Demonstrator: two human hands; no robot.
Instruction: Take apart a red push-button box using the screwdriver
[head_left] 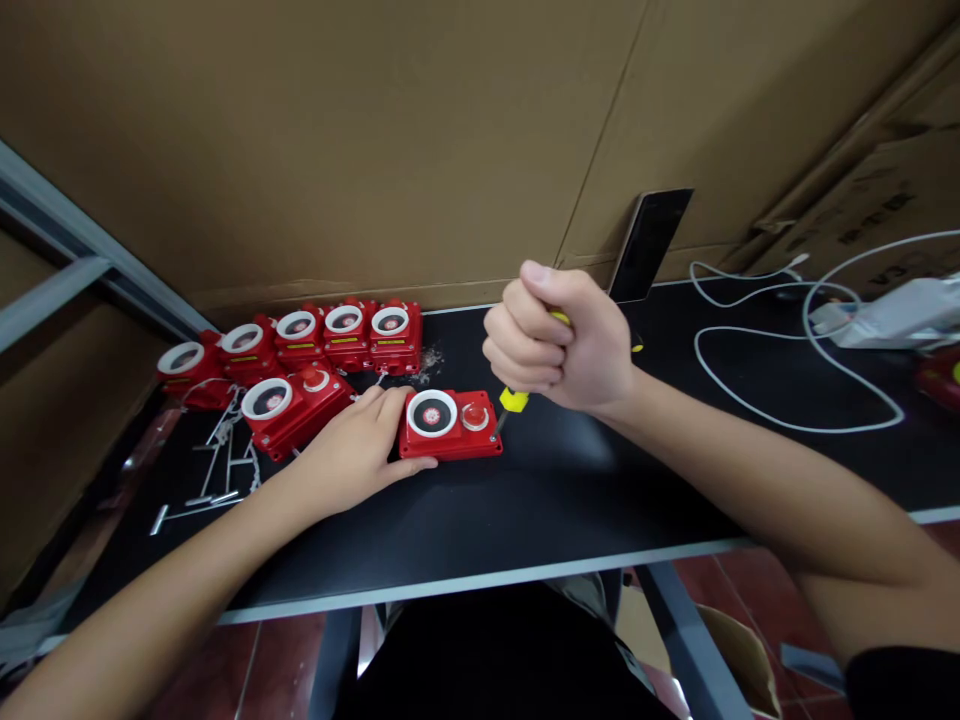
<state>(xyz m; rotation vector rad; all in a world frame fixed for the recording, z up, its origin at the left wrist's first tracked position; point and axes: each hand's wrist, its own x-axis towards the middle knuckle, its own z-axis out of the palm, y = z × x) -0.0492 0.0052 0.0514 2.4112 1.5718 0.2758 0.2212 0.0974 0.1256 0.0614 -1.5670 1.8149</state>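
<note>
My right hand (559, 340) is wrapped round a yellow-and-black screwdriver (514, 401), held steeply. Its tip meets the right end of a red alarm box (441, 447), by a corner screw. This box lies flat, with a white ring round a dark disc and a red dome beside it. My left hand (360, 440) grips the box's left end, thumb along the near side and fingers at the far side. Close to the left hand lies another red alarm box (289, 428), set at a slant.
Several similar red boxes (300, 350) stand in a row at the back left. Metal T-shaped rods (214, 480) with chains lie left of my left hand. A phone (651, 243) leans on the cardboard wall. A white cable (795, 420) loops across the right of the black table (585, 500).
</note>
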